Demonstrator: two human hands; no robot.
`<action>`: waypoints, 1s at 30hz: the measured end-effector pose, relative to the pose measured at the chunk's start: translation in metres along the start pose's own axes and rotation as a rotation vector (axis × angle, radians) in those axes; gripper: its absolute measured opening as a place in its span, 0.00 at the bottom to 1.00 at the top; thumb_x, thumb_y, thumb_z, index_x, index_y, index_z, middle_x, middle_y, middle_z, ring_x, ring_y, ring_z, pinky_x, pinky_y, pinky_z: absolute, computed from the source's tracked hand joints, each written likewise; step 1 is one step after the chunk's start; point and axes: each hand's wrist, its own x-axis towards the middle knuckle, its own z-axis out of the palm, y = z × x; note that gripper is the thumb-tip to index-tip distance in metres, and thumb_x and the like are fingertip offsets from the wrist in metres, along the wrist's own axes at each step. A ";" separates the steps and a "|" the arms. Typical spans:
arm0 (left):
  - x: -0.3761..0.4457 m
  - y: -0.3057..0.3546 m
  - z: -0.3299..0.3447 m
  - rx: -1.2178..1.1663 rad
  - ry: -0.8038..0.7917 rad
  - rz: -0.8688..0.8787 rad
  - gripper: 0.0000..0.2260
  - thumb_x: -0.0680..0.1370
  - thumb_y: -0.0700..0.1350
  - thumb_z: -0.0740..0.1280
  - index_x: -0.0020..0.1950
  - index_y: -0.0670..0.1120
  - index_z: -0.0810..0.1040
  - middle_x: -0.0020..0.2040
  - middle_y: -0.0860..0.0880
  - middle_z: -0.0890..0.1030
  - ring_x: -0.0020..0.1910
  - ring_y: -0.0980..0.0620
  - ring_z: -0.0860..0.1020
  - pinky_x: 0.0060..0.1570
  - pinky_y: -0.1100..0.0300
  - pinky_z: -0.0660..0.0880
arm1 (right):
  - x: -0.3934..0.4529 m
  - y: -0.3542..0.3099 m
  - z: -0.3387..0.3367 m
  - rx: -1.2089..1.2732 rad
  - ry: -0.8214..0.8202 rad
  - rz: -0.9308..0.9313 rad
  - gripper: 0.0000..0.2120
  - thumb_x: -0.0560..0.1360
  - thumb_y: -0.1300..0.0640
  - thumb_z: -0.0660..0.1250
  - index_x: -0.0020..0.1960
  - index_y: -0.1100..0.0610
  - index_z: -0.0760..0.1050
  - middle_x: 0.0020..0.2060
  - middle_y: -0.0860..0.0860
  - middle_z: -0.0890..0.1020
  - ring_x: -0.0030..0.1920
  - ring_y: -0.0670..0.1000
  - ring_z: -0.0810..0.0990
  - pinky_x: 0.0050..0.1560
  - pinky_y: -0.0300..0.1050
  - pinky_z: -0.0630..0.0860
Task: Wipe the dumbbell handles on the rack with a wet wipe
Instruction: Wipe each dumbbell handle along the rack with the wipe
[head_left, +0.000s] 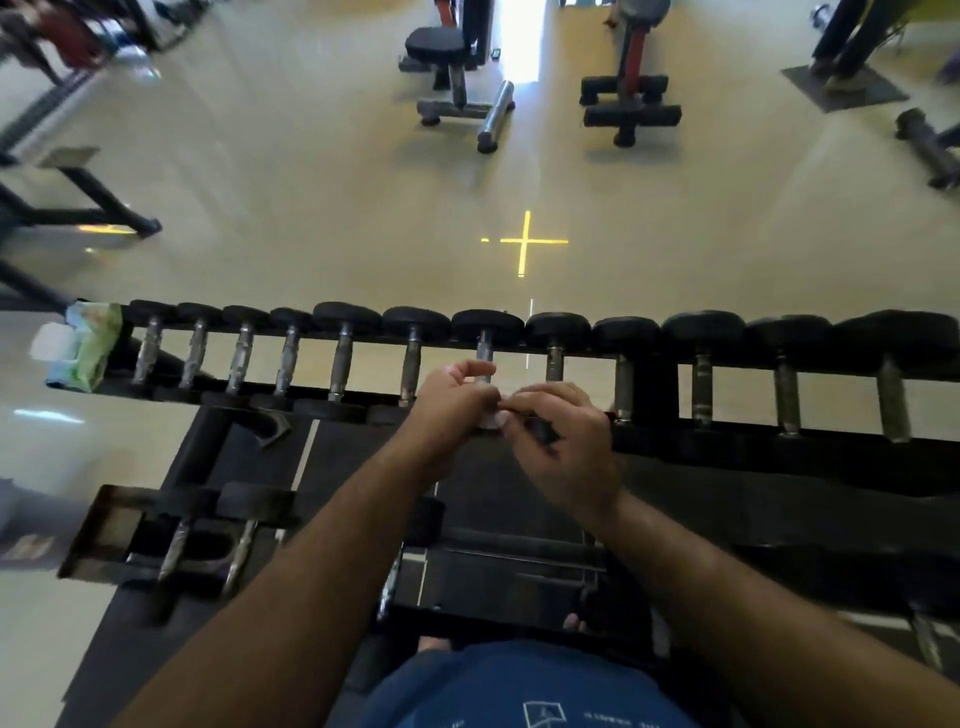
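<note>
While both hands meet over the rack (779, 457), the left hand (457, 400) and right hand (566, 441) pinch a small wet wipe (491, 418) in closed fingers, apparently refolding it; next, it must wrap the dumbbell handle (485, 356) just beyond.
</note>
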 end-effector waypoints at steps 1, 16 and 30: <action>-0.002 -0.003 0.004 -0.035 -0.033 0.029 0.19 0.79 0.35 0.69 0.69 0.47 0.75 0.62 0.37 0.81 0.58 0.38 0.84 0.56 0.47 0.84 | 0.000 -0.001 -0.002 0.076 -0.030 0.111 0.08 0.81 0.56 0.73 0.57 0.58 0.85 0.52 0.51 0.86 0.54 0.47 0.84 0.52 0.50 0.84; 0.001 -0.027 0.018 0.089 0.063 0.225 0.21 0.79 0.41 0.73 0.71 0.51 0.77 0.54 0.44 0.81 0.53 0.47 0.84 0.50 0.58 0.82 | 0.027 0.023 -0.033 0.726 -0.209 0.874 0.20 0.77 0.70 0.75 0.65 0.56 0.79 0.53 0.57 0.88 0.55 0.55 0.88 0.57 0.58 0.87; 0.091 -0.066 -0.046 0.213 0.311 0.106 0.08 0.80 0.44 0.73 0.58 0.46 0.85 0.49 0.48 0.88 0.49 0.50 0.87 0.52 0.47 0.85 | 0.042 0.125 0.030 -0.212 -0.334 0.712 0.32 0.71 0.43 0.83 0.69 0.51 0.77 0.59 0.47 0.83 0.58 0.50 0.81 0.58 0.51 0.83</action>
